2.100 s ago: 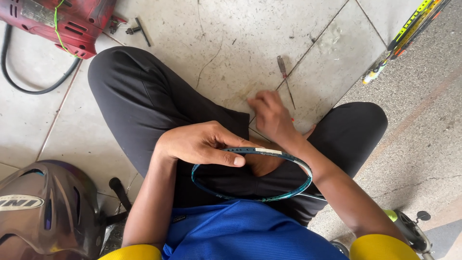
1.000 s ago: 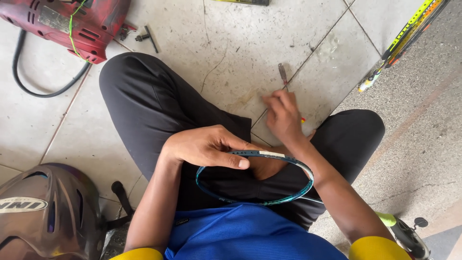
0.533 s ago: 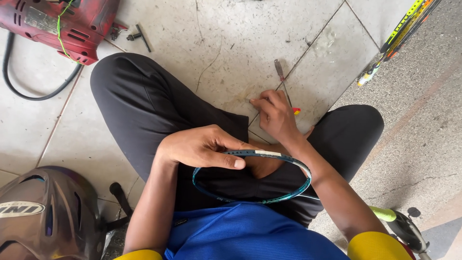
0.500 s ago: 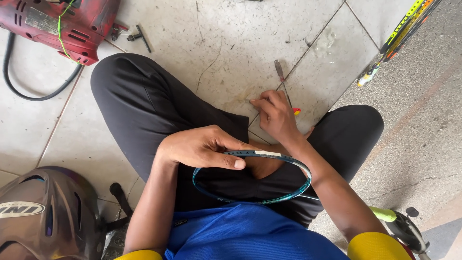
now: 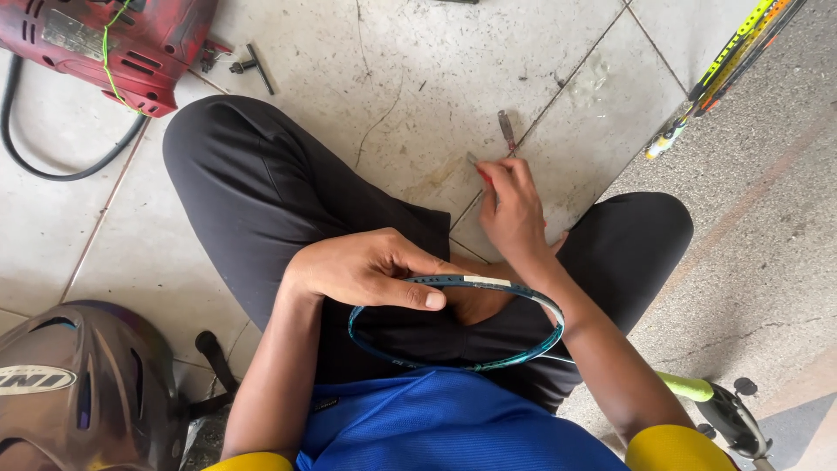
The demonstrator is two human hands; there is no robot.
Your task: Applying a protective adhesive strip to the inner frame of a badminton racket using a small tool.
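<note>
A helmet (image 5: 78,384) sits at the near left of the tiled floor (image 5: 418,78), and a red drill (image 5: 113,44) lies at the far left corner, its cable (image 5: 52,166) looping toward the person's knee and a chuck key (image 5: 253,65) just beside it. The left hand (image 5: 366,266) is closed on the top of a teal racket frame (image 5: 488,359), thumb along the rim and fingers curled over it, so the unstrung hoop lies flat across the lap. The right hand (image 5: 514,209) reaches past the far shin to the floor, its fingers pinched on a small red-handled tool (image 5: 482,174) whose tip touches the tile near a joint; an awl (image 5: 506,129) lies just beyond it. This looks like the step of taking up a tool while the frame is steadied. The next move calls for a firm pinch on that thin handle, a lift clear of the shin, and a steady frame. Open floor lies ahead between the knees. To the right the tiles end at rougher concrete, where a yellow racket (image 5: 732,61) lies along the edge. A green grip (image 5: 689,386) sticks out near the right elbow, so room is tight there.
</note>
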